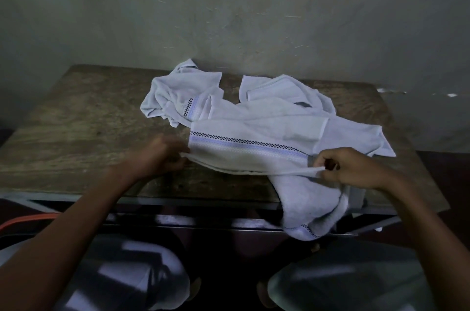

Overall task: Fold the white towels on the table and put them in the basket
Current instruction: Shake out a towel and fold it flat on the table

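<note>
A white towel [254, 153] with a blue and black checkered band lies stretched across the near middle of the wooden table [76, 117]. My left hand [160, 155] pinches its near left corner. My right hand [356, 168] pinches its near right edge, lifted a little off the table. Part of a towel [310, 209] hangs over the table's front edge below my right hand. A second crumpled white towel [178, 92] lies at the back middle, and more white cloth [282, 92] lies behind at the back right.
A grey wall [229, 5] rises right behind the table. An orange curved rim [23, 220] shows low at the left, below the table's edge. My knees are under the table's front edge.
</note>
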Motion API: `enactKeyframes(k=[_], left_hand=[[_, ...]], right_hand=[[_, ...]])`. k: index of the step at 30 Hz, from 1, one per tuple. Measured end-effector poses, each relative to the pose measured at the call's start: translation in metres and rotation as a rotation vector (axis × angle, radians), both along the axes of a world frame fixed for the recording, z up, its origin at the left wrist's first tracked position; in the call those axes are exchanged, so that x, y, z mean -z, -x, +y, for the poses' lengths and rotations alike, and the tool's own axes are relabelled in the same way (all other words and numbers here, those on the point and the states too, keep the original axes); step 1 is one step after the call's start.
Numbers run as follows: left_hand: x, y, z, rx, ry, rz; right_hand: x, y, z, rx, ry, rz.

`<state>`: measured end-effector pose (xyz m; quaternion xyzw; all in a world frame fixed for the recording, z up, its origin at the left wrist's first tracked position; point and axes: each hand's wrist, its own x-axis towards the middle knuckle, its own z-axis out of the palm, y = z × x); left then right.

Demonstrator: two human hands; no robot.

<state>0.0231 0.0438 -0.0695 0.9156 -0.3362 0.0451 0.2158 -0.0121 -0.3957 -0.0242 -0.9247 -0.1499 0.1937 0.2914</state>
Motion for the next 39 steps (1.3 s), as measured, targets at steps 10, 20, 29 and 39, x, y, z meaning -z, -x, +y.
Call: enactKeyframes(k=[10, 20, 29, 39], left_hand=[[-0.077, -0.026, -0.027, -0.278, 0.453, -0.115], [-0.104, -0.027, -0.045, -0.272, 0.606, -0.034], [-0.152, -0.045, -0.017, -0.171, 0.222, -0.321], [-0.224, -0.043, -0.001, -0.192, 0.136, -0.340]], right_hand=[[-0.064, -0.021, 0.016, 0.417, -0.597, -0.512], [-0.083, -0.019, 0.017, 0.525, -0.715, -0.501], [-0.126, -0.042, 0.025, 0.486, -0.594, -0.530], [-0.191, -0.045, 0.019, 0.236, -0.509, -0.467]])
